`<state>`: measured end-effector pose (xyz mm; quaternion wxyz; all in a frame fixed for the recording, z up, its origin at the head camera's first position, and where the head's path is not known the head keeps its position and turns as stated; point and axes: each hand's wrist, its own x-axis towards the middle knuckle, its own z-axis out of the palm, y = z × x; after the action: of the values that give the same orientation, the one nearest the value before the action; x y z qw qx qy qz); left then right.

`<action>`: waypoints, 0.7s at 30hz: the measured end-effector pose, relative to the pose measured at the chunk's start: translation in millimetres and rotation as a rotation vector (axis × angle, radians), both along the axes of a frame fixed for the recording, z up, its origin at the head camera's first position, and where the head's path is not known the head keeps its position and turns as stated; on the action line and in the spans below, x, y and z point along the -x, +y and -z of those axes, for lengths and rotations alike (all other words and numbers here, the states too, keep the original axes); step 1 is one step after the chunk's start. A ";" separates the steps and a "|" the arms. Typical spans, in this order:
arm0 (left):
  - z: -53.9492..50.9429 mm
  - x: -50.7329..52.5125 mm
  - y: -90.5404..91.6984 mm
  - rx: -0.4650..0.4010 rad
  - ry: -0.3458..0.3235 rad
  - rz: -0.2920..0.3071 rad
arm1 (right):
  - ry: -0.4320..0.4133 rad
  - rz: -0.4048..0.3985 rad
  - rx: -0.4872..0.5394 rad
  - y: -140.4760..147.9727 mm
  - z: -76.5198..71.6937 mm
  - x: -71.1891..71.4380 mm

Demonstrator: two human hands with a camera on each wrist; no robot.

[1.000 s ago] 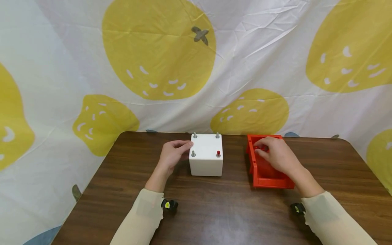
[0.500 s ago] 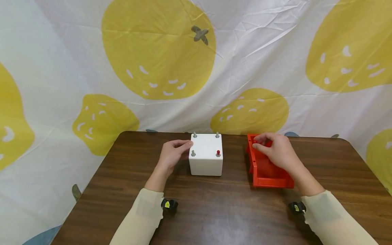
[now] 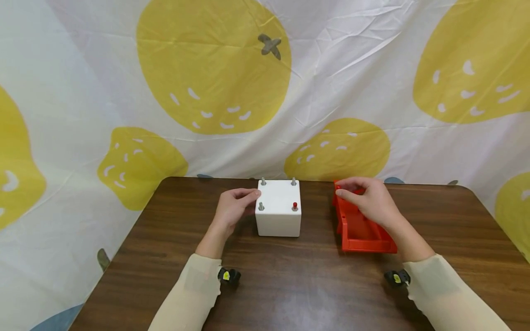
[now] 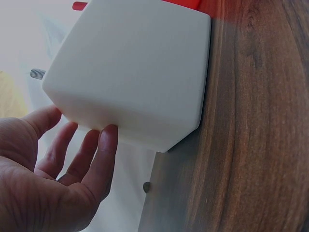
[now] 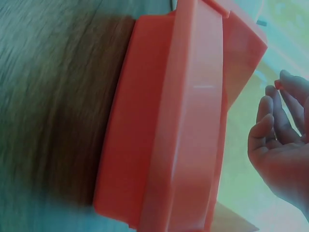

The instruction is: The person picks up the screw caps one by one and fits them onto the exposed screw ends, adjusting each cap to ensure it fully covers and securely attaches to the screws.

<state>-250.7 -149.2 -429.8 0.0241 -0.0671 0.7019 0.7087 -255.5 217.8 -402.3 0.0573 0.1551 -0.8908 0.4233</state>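
A white box stands on the table, with threaded metal studs such as the front-left one at its top corners. A red cap covers the front-right stud. My left hand rests its fingertips against the box's left side, thumb at the top edge; the left wrist view shows the fingers only lightly bent. Above the red bin, my right hand pinches a small red cap between thumb and fingertip. Part of the bin's inside is hidden by that hand.
The brown wooden table carries the box and, to its right, the bin. Behind the table's back edge hangs a white cloth with yellow fruit prints. Each wrist wears a small black camera, such as the left one.
My right hand has risen out of the bin and shifted slightly left, now with a small red cap at its fingertips. My left hand and the box have stayed put.
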 end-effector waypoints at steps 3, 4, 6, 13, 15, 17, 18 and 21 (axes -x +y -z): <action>0.4 0.0 -0.3 0.005 -0.001 -0.001 | 0.019 -0.006 0.010 -4.0 0.1 1.2; 0.3 -0.1 -0.3 0.008 0.000 -0.001 | 0.027 -0.006 0.012 -5.4 0.3 1.7; 0.7 0.3 -0.2 0.012 0.003 -0.001 | 0.036 -0.002 0.024 -8.3 0.4 2.5; 0.6 1.1 0.0 0.014 0.011 -0.001 | 0.034 0.003 0.092 -20.3 -3.2 4.4; 0.0 0.8 0.1 0.013 0.010 -0.002 | 0.028 -0.011 0.120 -23.9 -4.9 4.6; -0.7 0.3 0.1 0.011 0.006 -0.002 | 0.021 -0.026 0.144 -27.5 -6.3 5.1; -0.9 0.2 0.2 0.010 0.004 -0.002 | 0.016 -0.032 0.153 -29.3 -6.8 5.4; -0.6 -0.2 -0.2 0.011 0.001 -0.001 | 0.005 -0.050 0.175 -34.2 -7.3 7.0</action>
<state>-250.5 -149.4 -429.2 0.0230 -0.0673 0.7059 0.7047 -262.4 183.6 -395.0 0.0621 0.1728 -0.8462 0.5003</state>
